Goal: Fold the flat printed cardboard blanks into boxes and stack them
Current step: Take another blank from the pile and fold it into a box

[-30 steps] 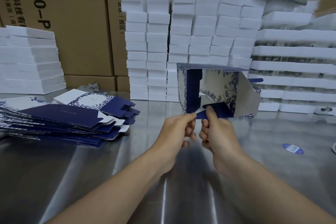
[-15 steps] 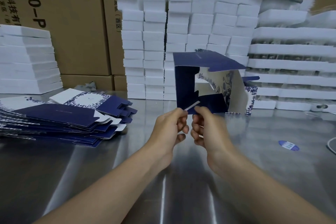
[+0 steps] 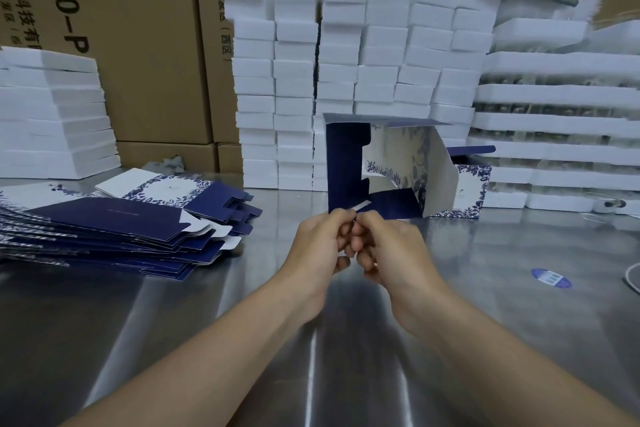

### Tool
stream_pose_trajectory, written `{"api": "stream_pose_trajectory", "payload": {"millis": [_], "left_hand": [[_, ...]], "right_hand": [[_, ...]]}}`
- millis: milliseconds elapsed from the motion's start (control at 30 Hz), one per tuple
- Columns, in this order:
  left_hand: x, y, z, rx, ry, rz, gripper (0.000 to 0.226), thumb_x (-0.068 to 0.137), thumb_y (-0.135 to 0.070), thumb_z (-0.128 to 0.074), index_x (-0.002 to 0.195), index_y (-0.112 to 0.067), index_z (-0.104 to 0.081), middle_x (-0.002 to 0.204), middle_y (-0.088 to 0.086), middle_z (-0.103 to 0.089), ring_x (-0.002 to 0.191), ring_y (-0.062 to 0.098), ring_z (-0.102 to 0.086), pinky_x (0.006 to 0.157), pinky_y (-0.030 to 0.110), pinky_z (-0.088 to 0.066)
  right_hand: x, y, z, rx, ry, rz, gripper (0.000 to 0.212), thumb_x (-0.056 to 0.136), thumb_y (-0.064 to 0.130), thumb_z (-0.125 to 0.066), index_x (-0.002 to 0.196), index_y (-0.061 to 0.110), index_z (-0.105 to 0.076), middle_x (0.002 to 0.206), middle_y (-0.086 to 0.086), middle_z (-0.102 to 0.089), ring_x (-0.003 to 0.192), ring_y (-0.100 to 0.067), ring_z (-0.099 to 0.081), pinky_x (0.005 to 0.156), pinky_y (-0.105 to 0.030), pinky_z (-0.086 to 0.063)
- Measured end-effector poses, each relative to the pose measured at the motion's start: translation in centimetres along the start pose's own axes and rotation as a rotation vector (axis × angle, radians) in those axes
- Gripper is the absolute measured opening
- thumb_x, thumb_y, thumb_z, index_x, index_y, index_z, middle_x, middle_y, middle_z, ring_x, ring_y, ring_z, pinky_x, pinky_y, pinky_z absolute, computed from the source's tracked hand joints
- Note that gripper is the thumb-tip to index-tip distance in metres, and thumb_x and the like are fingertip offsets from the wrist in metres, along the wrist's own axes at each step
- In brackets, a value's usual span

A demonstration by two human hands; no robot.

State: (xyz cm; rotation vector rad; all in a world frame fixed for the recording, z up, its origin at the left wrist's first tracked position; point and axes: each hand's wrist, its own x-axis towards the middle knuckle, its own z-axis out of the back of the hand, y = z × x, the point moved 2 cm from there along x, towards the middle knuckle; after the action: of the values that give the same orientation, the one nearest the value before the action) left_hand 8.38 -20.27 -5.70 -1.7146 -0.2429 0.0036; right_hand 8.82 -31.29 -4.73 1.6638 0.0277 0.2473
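Flat blanks (image 3: 114, 222) left of half-folded box (image 3: 381, 166)

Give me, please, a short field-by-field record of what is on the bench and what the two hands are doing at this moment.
in work: half-folded box, opened up, end flaps not yet closed
left hand: pinches the box's near lower edge
right hand: pinches the same edge, close beside the other hand
supply: pile of flat blanks on the left of the steel table
behind: white foam stacks and brown cartons
other: blue oval sticker on the table at right
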Motion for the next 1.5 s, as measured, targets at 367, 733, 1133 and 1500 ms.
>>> {"api": "stream_pose_trajectory", "payload": {"millis": [367,733,1133,1500], "left_hand": [[-0.1,0.0,0.0,0.069,-0.031,-0.012,0.043,0.100,-0.033,-0.060,0.062,-0.024,-0.041,0.060,-0.002,-0.037,0.055,0.013,-0.045,0.062,0.030,-0.037],[0.1,0.2,0.2,0.002,-0.021,0.039,0.056,0.100,-0.041,-0.061,0.049,-0.028,-0.042,0.055,-0.007,-0.036,0.055,0.014,-0.046,0.059,0.028,-0.036],[-0.3,0.2,-0.3,-0.018,0.061,0.119,0.055,0.103,-0.039,-0.055,0.050,-0.027,-0.046,0.054,-0.008,-0.040,0.057,0.013,-0.048,0.059,0.028,-0.036],[0.0,0.4,0.8,-0.022,-0.104,0.110,0.045,0.088,-0.050,-0.079,0.123,-0.032,-0.059,0.093,-0.005,-0.071,0.081,0.010,-0.074,0.062,0.027,-0.053]], "right_hand": [[0.3,0.0,0.1,0.016,-0.036,-0.050,0.035,0.101,0.017,-0.041,0.066,0.017,-0.046,0.050,0.004,-0.038,0.040,-0.010,-0.035,0.042,-0.020,-0.028],[0.7,0.0,0.5,0.031,-0.081,-0.019,0.034,0.099,0.015,-0.041,0.065,0.018,-0.040,0.052,0.004,-0.028,0.044,-0.013,-0.026,0.041,-0.022,-0.022],[1.1,-0.1,0.9,0.005,-0.112,-0.035,0.038,0.099,0.018,-0.045,0.062,0.020,-0.040,0.048,0.006,-0.031,0.040,-0.012,-0.029,0.044,-0.025,-0.023],[2.4,-0.4,2.7,-0.108,-0.275,0.087,0.041,0.099,0.022,-0.055,0.060,0.023,-0.041,0.052,0.005,-0.029,0.048,-0.016,-0.024,0.055,-0.034,-0.019]]}}
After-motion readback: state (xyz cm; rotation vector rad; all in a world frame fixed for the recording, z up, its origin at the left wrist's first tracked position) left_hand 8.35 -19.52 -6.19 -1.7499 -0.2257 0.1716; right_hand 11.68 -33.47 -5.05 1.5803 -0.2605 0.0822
